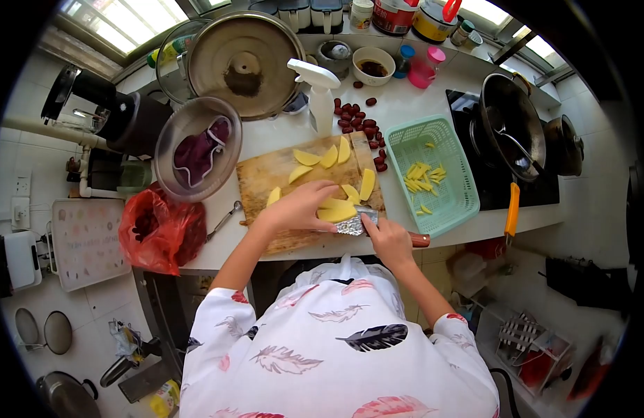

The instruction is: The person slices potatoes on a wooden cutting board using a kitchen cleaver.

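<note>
My left hand (302, 209) is closed over pale yellow potato pieces (337, 213) on the wooden cutting board (266, 171), its fingertips curled around them. My right hand (390, 244) grips a knife with a brown handle (420, 240). The knife's silver, dimpled-looking blade (351, 224) is right beside the held potato, but whether its edge is in the potato is hidden. Several potato wedges (328, 157) lie loose across the far part of the board and near its right edge. Right of the board, a light green plastic basket (468, 188) contains cut potato strips (423, 177).
A white spray bottle (320, 104) stands just behind the board, with red dates (357, 120) scattered to its right. A bowl with purple cloth (203, 150) and a red plastic bag (161, 230) sit at left. At right, a wok (510, 125) rests on the black stove.
</note>
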`<action>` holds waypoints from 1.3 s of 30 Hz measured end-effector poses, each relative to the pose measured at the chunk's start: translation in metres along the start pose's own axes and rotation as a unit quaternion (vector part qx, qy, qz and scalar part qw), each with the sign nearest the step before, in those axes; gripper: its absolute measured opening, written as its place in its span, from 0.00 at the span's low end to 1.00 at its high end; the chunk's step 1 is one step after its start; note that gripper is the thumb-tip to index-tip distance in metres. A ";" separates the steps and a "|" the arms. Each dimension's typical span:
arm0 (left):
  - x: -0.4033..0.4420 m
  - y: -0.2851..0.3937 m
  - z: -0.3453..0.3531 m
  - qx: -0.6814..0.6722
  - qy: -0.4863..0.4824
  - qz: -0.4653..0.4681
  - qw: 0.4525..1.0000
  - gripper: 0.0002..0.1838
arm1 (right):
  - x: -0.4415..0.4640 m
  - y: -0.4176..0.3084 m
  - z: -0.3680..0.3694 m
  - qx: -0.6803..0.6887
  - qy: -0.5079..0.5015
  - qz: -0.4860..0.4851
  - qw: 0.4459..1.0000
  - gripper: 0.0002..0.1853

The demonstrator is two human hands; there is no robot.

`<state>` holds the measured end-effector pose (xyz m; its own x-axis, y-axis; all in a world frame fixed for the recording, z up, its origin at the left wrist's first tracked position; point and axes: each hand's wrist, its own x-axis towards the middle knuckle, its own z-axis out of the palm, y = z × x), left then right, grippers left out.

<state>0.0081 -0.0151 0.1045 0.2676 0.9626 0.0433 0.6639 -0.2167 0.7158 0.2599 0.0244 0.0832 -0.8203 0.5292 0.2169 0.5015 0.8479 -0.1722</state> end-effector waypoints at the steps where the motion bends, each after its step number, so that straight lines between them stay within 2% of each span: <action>1: 0.006 -0.017 0.010 0.015 -0.039 0.016 0.999 0.35 | 0.000 0.000 0.001 -0.008 0.002 -0.014 1.000 0.21; 2: 0.013 -0.026 0.013 0.018 -0.036 0.017 0.999 0.35 | 0.000 0.000 0.001 -0.016 0.004 -0.027 0.999 0.21; 4: 0.025 -0.033 0.011 -0.058 -0.261 -0.065 0.961 0.40 | 0.000 0.001 0.000 -0.031 0.002 -0.037 0.999 0.20; 7: 0.030 -0.035 0.011 -0.067 -0.302 -0.085 0.947 0.42 | -0.002 0.002 0.000 -0.060 -0.010 -0.050 0.997 0.20; 17: 0.042 -0.053 0.020 -0.078 -0.268 -0.059 0.959 0.34 | -0.002 0.007 0.000 -0.092 -0.021 -0.040 0.995 0.20; 19: 0.045 -0.057 0.019 -0.132 -0.277 -0.127 0.943 0.32 | -0.002 0.008 -0.001 -0.100 -0.016 -0.052 0.993 0.19; 22: 0.045 -0.067 0.012 -0.147 -0.251 -0.168 0.942 0.28 | -0.003 0.007 -0.002 -0.103 -0.008 -0.069 0.992 0.18; 26: 0.042 -0.071 0.010 -0.087 -0.235 -0.150 0.956 0.27 | -0.005 0.004 0.004 -0.105 -0.001 -0.065 0.992 0.18; 28: 0.037 -0.064 0.009 -0.175 -0.126 -0.186 0.959 0.27 | -0.003 0.003 0.004 -0.099 -0.004 -0.058 0.993 0.19; 29: 0.037 -0.061 0.008 -0.175 -0.126 -0.185 0.959 0.27 | -0.002 0.003 0.004 -0.094 -0.009 -0.049 0.994 0.20; 31: 0.033 -0.056 0.006 -0.132 -0.291 -0.135 0.938 0.29 | -0.001 0.004 0.001 -0.092 -0.005 -0.058 0.994 0.20; 39: 0.034 -0.055 0.017 -0.091 -0.245 -0.066 0.963 0.25 | 0.002 0.007 -0.002 -0.108 0.004 -0.085 0.990 0.19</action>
<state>-0.0080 0.0271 0.0547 0.5164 0.7777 -0.3586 0.5926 -0.0222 0.8052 0.2620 0.0314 0.0840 -0.8963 0.3770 0.2335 0.4036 0.9117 0.0770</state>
